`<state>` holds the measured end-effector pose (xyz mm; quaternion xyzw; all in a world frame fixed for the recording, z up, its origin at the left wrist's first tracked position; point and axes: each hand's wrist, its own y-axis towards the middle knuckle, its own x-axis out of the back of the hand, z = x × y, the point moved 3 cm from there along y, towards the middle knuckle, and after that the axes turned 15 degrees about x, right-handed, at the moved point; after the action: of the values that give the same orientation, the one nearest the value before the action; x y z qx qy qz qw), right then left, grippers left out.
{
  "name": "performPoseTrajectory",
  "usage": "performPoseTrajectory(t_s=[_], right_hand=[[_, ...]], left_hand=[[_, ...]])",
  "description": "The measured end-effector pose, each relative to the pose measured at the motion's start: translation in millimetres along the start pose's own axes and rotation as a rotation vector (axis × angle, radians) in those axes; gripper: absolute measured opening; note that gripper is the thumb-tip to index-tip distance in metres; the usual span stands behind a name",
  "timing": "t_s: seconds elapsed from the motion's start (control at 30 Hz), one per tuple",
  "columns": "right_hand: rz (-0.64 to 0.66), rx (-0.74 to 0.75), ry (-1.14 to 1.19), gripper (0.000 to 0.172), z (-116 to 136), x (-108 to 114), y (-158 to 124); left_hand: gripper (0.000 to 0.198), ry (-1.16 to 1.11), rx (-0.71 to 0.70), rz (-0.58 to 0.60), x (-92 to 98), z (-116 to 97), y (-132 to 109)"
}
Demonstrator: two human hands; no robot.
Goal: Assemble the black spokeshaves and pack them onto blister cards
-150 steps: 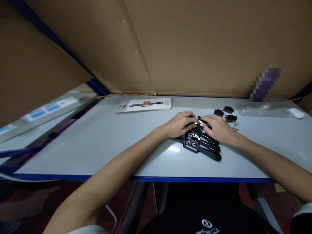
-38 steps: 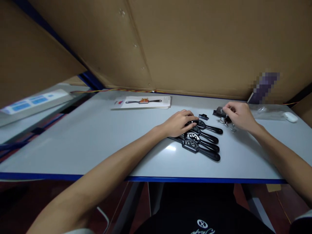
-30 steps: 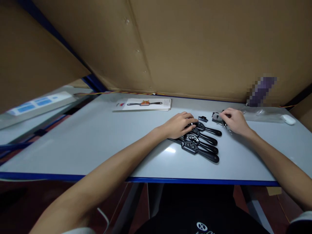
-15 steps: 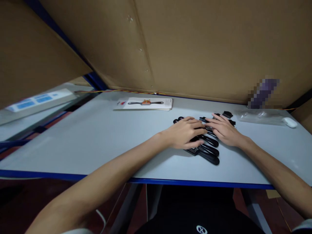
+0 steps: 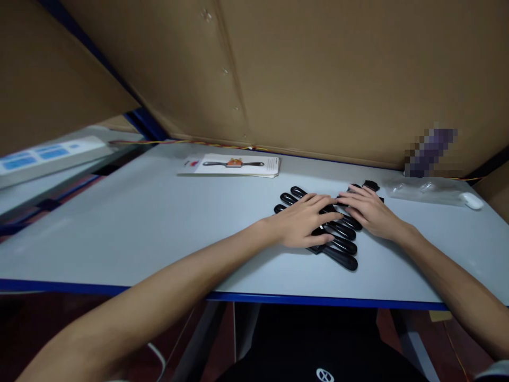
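Several black two-handled tools, like the spokeshave pictured on the card, lie side by side as a row of black spokeshaves point(image 5: 341, 258). My left hand point(image 5: 308, 220) rests palm down across their middles, fingers stretched and apart, so their centres are mostly hidden. Rounded handles stick out on both sides of it. Close by, my right hand point(image 5: 368, 212) is spread over the far right end of the row, its fingertips near the left hand's. Beneath and behind its fingers are small black pieces point(image 5: 371, 185), partly covered. Neither hand visibly grips anything.
A stack of printed cards point(image 5: 238, 165) showing a spokeshave lies at the back of the grey table point(image 5: 159, 228). Clear plastic bags point(image 5: 425, 192) and a white rounded object point(image 5: 472, 200) are at the back right. A cardboard wall point(image 5: 318, 79) stands behind.
More handle ends show left of my left hand, and the spokeshaves look more evenly lined up. Both hands stay over the row with only small shifts; the view has turned slightly.
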<state>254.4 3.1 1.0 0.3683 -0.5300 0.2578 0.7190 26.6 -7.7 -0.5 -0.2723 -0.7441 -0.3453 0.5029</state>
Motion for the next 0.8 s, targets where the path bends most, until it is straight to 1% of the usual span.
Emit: performPoseTrajectory(t_s=[0.07, 0.13, 0.27, 0.33, 0.47, 0.6, 0.7, 0.8], right_hand=[[0.026, 0.016, 0.018, 0.037, 0, -2, 0], [0.003, 0.028, 0.036, 0.033, 0, -1, 0], [-0.051, 0.026, 0.105, 0.024, 5, 6, 2], [-0.017, 0.027, 0.135, 0.021, 10, 10, 3], [0.100, 0.040, 0.138, 0.015, 19, 19, 0], [0.159, 0.028, 0.141, 0.013, 20, 27, -10], [0.187, 0.004, 0.181, 0.012, 17, 32, -17], [0.185, -0.030, 0.215, 0.012, 13, 36, -21]], left_hand=[[0.060, 0.015, 0.018, 0.013, -2.2, 1, -1], [0.064, 0.025, 0.016, 0.042, -3.2, 1, -1], [0.059, 0.020, -0.021, 0.058, -1.9, 1, 1], [0.057, 0.011, -0.033, 0.044, -1.8, 1, 2], [0.054, 0.004, -0.049, 0.022, -2.8, 1, 3], [0.054, 0.054, -0.057, 0.027, -3.7, 3, 5], [0.053, 0.056, -0.037, 0.024, -3.4, 12, 8], [0.054, 0.052, 0.018, 0.021, -2.5, 27, 11]])
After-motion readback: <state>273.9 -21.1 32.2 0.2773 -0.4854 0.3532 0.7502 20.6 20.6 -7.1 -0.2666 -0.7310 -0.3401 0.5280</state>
